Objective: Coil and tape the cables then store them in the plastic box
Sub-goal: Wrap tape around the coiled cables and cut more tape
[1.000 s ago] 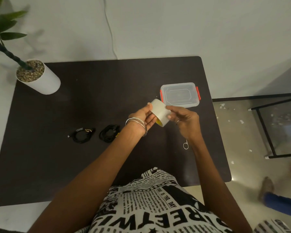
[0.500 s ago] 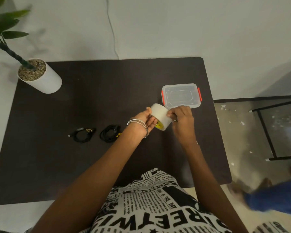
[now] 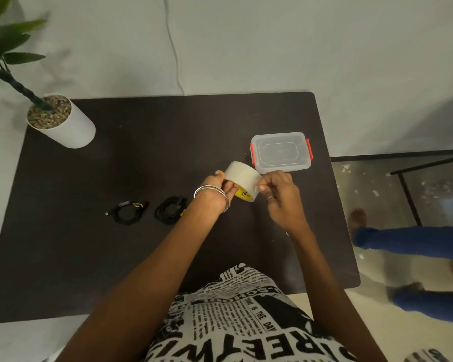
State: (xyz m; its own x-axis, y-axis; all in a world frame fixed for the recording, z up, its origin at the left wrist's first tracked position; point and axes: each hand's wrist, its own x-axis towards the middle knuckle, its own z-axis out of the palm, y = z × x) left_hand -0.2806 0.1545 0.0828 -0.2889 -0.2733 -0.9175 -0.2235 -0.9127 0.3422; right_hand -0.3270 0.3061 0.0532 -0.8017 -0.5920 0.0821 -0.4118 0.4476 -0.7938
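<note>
Left hand (image 3: 215, 194) gripping tape roll (image 3: 242, 178), right hand (image 3: 279, 190) pinching its edge

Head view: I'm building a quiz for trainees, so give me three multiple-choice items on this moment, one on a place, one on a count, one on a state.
1. Where is the plastic box?
A. on the table's far right part
B. beside the plant pot
C. on the floor

2. How many coiled cables lie on the table?
A. one
B. two
C. four

3. What state is the box in?
A. lid off
B. lid on
C. tipped over

Answers:
1 A: it sits just beyond the tape roll held by the left hand and right hand.
2 B: the left cable coil and the right cable coil lie apart.
3 B: the clear lid sits between red clips.
</note>
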